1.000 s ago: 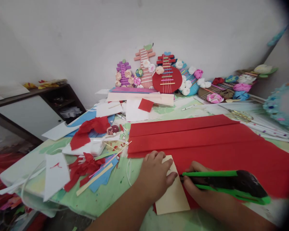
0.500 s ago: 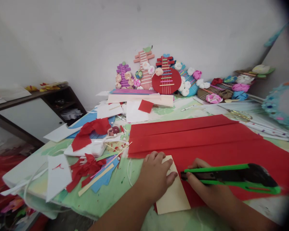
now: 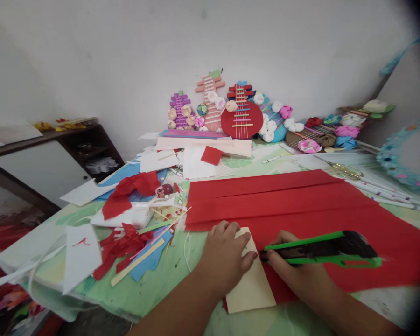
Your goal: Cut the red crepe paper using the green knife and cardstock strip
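My left hand (image 3: 226, 254) lies with spread fingers on a cream rectangular card (image 3: 251, 291), pressing it down. Under the card's right side is a large red sheet (image 3: 266, 203) with fold lines across it, looking like crepe paper or thin felt. In my right hand (image 3: 301, 275) is a green and black utility knife (image 3: 322, 252), its handle pointing right. The knife's front end is close beside the card's right edge, over the red sheet. Whether a blade is out I cannot tell.
Red scraps (image 3: 126, 247), white card pieces (image 3: 82, 254) and thin strips litter the table's left. Against the wall stand decorated lute-shaped crafts (image 3: 243, 119). Gold-handled scissors (image 3: 346, 171) and white sticks (image 3: 388, 193) lie at the back right. A dark cabinet (image 3: 101, 144) stands left.
The knife's handle has swung, its rear end moving left and slightly up, with the front end staying near the card's edge. My left hand and the card have hardly moved.
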`<state>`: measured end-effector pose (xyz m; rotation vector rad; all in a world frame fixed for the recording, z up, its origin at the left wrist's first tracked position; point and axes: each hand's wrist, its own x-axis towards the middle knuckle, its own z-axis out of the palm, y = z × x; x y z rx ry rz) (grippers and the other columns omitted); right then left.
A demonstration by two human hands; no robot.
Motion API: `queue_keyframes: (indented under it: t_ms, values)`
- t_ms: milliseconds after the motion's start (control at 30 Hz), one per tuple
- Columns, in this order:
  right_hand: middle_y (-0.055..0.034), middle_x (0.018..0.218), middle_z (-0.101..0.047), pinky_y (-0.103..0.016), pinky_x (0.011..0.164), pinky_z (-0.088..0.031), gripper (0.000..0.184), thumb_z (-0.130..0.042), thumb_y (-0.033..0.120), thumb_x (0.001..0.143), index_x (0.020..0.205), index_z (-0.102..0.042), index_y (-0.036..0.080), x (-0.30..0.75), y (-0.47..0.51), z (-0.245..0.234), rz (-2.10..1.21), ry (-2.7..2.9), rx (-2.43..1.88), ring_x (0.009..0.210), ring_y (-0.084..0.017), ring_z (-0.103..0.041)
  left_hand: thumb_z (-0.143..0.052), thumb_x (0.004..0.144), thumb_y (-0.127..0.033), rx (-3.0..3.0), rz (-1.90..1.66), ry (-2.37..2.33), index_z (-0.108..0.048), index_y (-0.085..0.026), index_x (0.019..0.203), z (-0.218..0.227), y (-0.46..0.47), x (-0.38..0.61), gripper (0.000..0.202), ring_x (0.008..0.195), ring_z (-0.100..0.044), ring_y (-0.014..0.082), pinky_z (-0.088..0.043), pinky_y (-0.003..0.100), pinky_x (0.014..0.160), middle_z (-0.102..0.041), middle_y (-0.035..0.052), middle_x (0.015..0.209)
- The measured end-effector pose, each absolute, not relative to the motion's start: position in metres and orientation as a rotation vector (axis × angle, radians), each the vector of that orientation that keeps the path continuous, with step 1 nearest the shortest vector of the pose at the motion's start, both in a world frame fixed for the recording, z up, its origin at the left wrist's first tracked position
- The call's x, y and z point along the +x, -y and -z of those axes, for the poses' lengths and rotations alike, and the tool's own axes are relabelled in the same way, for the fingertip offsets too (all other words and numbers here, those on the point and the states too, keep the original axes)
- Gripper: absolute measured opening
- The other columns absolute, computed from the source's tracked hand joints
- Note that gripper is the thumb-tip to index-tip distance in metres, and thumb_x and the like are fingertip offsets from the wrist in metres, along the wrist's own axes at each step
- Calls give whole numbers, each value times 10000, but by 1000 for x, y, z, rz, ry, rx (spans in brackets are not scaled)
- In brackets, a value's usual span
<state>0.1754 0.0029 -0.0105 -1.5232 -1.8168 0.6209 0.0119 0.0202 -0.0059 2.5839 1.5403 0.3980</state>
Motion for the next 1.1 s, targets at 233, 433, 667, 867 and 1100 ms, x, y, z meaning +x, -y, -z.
queue_keyframes:
  t_ms: [233, 433, 667, 867, 1100]
  values:
    - [42, 541, -445, -281, 544, -408, 150, -409, 250, 715, 592, -324, 238, 174, -4, 10, -608, 1796, -1532, 533, -149, -490, -522, 800, -395, 2572, -380, -1543, -551, -253, 1045, 5, -20, 12, 285, 994, -424, 249, -344, 383, 842, -512, 47, 1089]
    - [49, 516, -421, -262, 512, -398, 170, -405, 244, 703, 572, -297, 238, 175, -4, 9, -569, 1812, -1516, 504, -138, -481, -517, 806, -386, 2578, -379, -1535, -552, -246, 1046, 4, -21, 13, 280, 994, -425, 245, -342, 385, 848, -518, 47, 1080]
    - [48, 512, -412, -253, 480, -392, 177, -391, 260, 723, 574, -297, 237, 172, -4, 5, -531, 1922, -1542, 483, -129, -471, -522, 805, -388, 2592, -378, -1534, -556, -246, 1035, 4, -21, 13, 272, 990, -427, 240, -344, 386, 848, -520, 46, 1074]
    - [46, 526, -404, -240, 488, -381, 181, -405, 250, 729, 582, -301, 233, 174, -4, 7, -528, 1926, -1531, 500, -122, -454, -522, 804, -385, 2581, -365, -1535, -558, -250, 1044, 3, -20, 13, 277, 997, -427, 243, -346, 389, 849, -516, 50, 1081]
    - [40, 545, -414, -255, 515, -385, 157, -398, 203, 699, 575, -307, 236, 179, -7, 10, -657, 1800, -1444, 534, -132, -461, -518, 807, -380, 2572, -358, -1529, -554, -249, 1052, 4, -21, 13, 280, 1009, -417, 248, -333, 393, 867, -520, 42, 1088]
